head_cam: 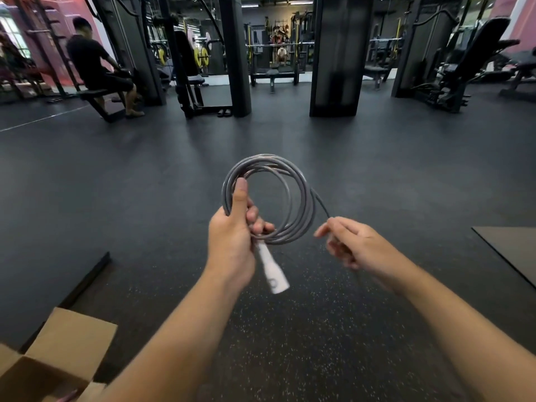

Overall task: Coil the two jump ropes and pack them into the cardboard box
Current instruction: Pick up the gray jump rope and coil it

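A grey jump rope [301,198] is wound into a coil of several loops, held up in front of me. My left hand [232,236] grips the coil at its lower left, thumb pressed along the loops, and a white handle [272,271] hangs down from that grip. The rope's free end runs from the coil's right side down to my right hand [345,242], which pinches it between curled fingers. An open cardboard box [58,358] stands on the floor at the bottom left, flaps up; something pink shows at its lower edge. No second rope is plainly visible.
Dark rubber gym floor [290,343] stretches all around. A black mat edge [87,280] lies at left and a flat mat [513,250] at right. Black pillars [339,68], weight machines and benches stand at the back. A person sits on a bench [95,68] far left.
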Demonstrator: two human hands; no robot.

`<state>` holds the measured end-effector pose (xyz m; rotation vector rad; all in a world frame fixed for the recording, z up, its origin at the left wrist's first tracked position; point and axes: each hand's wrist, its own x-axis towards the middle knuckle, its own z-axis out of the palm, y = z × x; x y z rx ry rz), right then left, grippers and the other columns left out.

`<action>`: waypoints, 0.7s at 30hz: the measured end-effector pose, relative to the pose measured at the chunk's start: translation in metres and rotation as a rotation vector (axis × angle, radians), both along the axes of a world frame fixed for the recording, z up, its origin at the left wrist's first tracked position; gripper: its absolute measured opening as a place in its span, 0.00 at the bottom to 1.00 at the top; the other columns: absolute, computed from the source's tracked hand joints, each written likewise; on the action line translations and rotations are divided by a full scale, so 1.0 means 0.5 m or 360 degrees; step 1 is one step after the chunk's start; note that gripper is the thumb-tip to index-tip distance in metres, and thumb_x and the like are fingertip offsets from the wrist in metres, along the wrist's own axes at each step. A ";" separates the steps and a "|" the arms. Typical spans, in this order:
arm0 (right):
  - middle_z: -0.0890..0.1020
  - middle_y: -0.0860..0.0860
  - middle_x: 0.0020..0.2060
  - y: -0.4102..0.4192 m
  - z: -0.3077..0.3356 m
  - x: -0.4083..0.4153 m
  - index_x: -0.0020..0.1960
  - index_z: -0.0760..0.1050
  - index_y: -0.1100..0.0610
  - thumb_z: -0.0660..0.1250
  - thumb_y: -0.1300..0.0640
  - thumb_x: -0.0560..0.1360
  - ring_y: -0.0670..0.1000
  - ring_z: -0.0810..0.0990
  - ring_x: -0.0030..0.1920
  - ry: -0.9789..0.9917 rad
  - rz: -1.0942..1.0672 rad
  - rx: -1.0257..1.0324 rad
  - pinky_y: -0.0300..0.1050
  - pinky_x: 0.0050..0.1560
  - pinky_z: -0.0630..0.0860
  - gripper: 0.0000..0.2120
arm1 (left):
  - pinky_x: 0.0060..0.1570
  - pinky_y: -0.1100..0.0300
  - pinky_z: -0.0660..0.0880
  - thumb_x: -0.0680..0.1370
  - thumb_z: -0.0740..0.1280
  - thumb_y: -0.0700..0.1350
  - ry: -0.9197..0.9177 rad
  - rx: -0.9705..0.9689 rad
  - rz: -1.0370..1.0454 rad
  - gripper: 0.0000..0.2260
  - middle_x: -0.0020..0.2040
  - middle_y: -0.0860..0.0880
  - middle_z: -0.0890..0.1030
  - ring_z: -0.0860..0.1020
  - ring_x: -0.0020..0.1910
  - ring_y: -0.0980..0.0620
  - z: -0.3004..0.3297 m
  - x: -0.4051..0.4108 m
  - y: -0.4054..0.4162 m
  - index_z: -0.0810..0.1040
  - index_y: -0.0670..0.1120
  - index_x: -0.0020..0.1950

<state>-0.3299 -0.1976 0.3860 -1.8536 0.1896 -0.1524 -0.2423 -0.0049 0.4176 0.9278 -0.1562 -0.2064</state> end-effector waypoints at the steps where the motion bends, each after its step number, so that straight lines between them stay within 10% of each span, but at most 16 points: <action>1: 0.78 0.52 0.36 0.032 0.002 0.001 0.50 0.80 0.51 0.55 0.36 0.80 0.46 0.69 0.31 -0.0007 0.0034 0.0168 0.41 0.30 0.63 0.23 | 0.29 0.60 0.77 0.79 0.68 0.56 0.0080 -0.0092 0.0056 0.15 0.26 0.54 0.67 0.66 0.22 0.57 -0.005 -0.013 -0.016 0.71 0.47 0.40; 8: 0.88 0.50 0.51 0.188 -0.025 0.001 0.60 0.76 0.50 0.74 0.45 0.74 0.46 0.86 0.53 -0.0333 -0.0110 0.0406 0.43 0.53 0.80 0.18 | 0.42 0.49 0.82 0.79 0.67 0.60 0.0460 -0.0217 0.0325 0.20 0.31 0.51 0.76 0.82 0.28 0.50 -0.030 -0.066 -0.065 0.72 0.45 0.40; 13: 0.79 0.51 0.29 0.166 0.009 0.003 0.53 0.77 0.61 0.73 0.59 0.77 0.41 0.73 0.22 -0.0279 -0.0102 0.0498 0.32 0.23 0.68 0.08 | 0.41 0.51 0.77 0.79 0.67 0.61 0.0414 0.0142 0.0175 0.19 0.33 0.50 0.83 0.88 0.38 0.49 -0.043 -0.065 -0.053 0.73 0.45 0.40; 17: 0.74 0.56 0.30 0.100 0.035 0.011 0.51 0.78 0.58 0.74 0.56 0.76 0.48 0.63 0.22 0.0020 -0.0052 0.0365 0.37 0.20 0.56 0.08 | 0.51 0.50 0.80 0.78 0.72 0.46 0.0200 0.0290 -0.0023 0.08 0.40 0.47 0.83 0.85 0.40 0.48 -0.042 -0.025 -0.022 0.77 0.43 0.49; 21: 0.76 0.53 0.29 0.041 0.060 -0.007 0.50 0.80 0.58 0.74 0.58 0.75 0.49 0.64 0.25 0.0269 0.0171 -0.0010 0.41 0.23 0.56 0.06 | 0.54 0.51 0.79 0.71 0.80 0.43 -0.0572 0.1019 -0.0181 0.27 0.51 0.49 0.84 0.84 0.47 0.49 -0.004 0.043 0.046 0.73 0.52 0.66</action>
